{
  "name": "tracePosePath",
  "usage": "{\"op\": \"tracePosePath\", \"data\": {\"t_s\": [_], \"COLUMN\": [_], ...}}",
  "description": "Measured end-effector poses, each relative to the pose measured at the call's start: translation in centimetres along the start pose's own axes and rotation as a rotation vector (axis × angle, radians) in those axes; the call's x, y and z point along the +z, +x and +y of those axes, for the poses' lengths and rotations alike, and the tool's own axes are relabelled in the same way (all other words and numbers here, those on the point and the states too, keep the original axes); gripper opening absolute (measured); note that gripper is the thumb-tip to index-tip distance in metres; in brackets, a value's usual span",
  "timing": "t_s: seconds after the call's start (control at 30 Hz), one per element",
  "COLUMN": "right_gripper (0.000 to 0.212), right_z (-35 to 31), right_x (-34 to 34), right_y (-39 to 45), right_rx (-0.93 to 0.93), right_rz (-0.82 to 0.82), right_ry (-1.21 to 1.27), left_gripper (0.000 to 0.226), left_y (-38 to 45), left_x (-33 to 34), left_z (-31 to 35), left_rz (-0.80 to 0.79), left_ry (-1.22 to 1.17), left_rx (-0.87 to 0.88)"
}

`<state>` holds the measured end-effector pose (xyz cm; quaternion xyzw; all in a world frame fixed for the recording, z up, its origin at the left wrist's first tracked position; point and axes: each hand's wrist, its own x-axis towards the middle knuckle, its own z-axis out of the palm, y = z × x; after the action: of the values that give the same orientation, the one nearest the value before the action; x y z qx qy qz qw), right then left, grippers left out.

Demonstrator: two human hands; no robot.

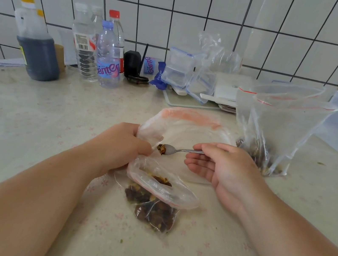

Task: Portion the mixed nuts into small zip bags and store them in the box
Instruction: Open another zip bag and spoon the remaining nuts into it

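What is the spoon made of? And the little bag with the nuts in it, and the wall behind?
The spoon looks like metal: silvery grey with a shiny handle. The little bag seems to be thin soft plastic: it is see-through, crinkled, and the nuts show through it. The wall looks like glazed ceramic tile: smooth white squares with dark lines between, though the glaze is a guess.

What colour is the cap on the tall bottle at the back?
Red cap, seen in the head view.

Thin, glossy clear plastic forms the zip bags [162,191], the spoon [178,150] is shiny metal, the worktop [43,111] smooth.
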<state>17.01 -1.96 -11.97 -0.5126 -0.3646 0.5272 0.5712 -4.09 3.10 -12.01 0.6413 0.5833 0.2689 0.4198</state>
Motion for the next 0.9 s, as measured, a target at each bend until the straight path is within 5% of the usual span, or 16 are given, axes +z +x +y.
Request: {"op": "tracePosePath", "data": {"t_s": [0.43, 0.77, 0.9], "right_gripper": [0.022, 0.022, 0.021], "right_z": [-2.6, -4.2, -4.3], "right_x": [-1.9, -3.2, -3.1], "right_y": [-1.0, -2.6, -3.0], "right_rx": [0.080, -0.166, -0.339], "right_rz": [-0.094, -0.516, -0.519], "right_ry": [0.132, -0.428, -0.553], "left_gripper": [0.012, 0.024, 0.021], "left_y": [0.0, -0.1, 0.0], "left_x": [-0.1, -0.1, -0.1], "left_z": [-0.1, -0.1, -0.1], "left_rz": [0.034, 0.006, 0.016], "left_ry": [-0.024, -0.028, -0.004], "left_rx": [-0.022, -0.012, -0.011]}}
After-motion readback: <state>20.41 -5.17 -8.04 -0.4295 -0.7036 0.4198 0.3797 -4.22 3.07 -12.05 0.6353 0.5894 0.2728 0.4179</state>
